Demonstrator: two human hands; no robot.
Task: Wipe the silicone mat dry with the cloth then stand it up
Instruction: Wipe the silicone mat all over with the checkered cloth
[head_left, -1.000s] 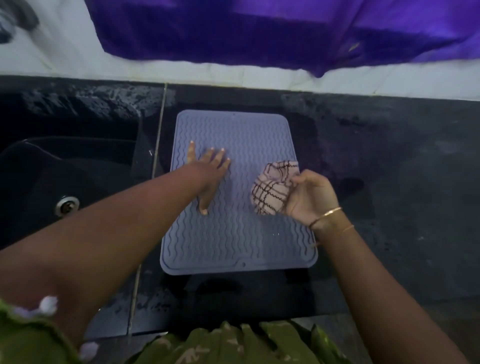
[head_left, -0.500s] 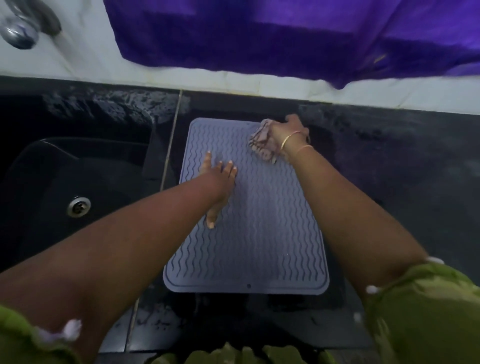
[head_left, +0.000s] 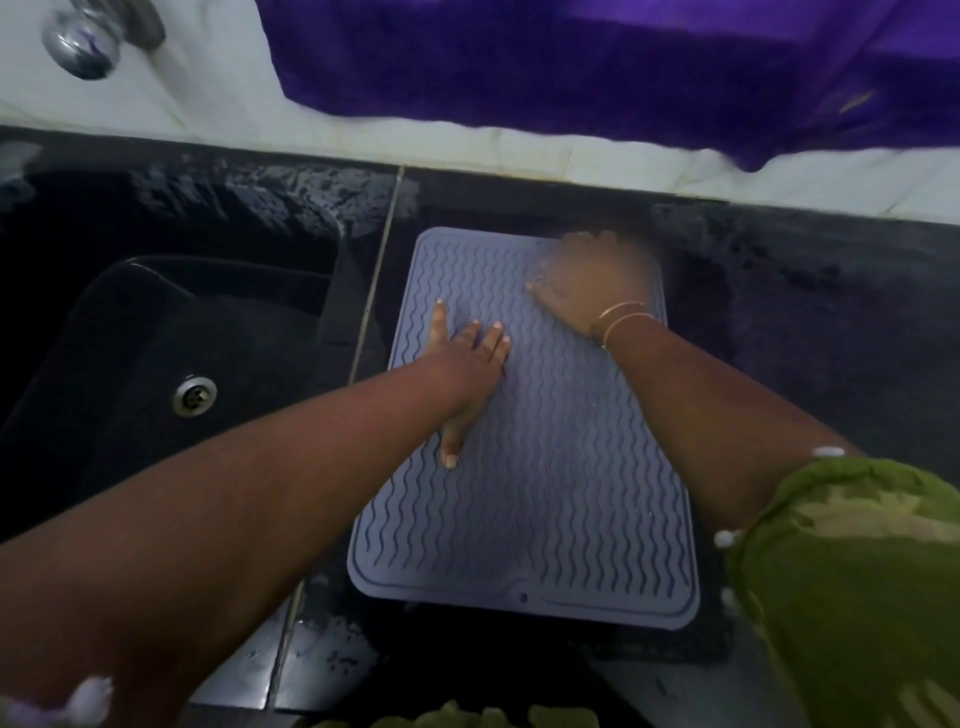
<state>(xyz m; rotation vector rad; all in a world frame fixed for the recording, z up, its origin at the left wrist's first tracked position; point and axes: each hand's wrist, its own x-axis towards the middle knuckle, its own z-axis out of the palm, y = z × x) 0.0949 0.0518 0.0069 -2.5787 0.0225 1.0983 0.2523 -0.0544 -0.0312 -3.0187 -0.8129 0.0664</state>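
A grey-blue silicone mat (head_left: 545, 493) with wavy ridges lies flat on the black counter (head_left: 805, 338), right of the sink. My left hand (head_left: 467, 364) presses flat on its left-middle, fingers spread. My right hand (head_left: 592, 280), motion-blurred, sits at the mat's far right corner. The checked cloth is bunched under its palm and almost wholly hidden; only a pale blur shows at the fingers.
A black sink (head_left: 171, 374) with a metal drain (head_left: 194, 396) lies to the left. A chrome tap (head_left: 83, 44) is at the top left. A purple cloth (head_left: 623, 67) hangs over the white tiled wall behind. The counter looks wet in places.
My right hand swept the cloth from the mat's middle right up to the far edge, then across to the far right corner. My left hand stayed pressed on the mat.
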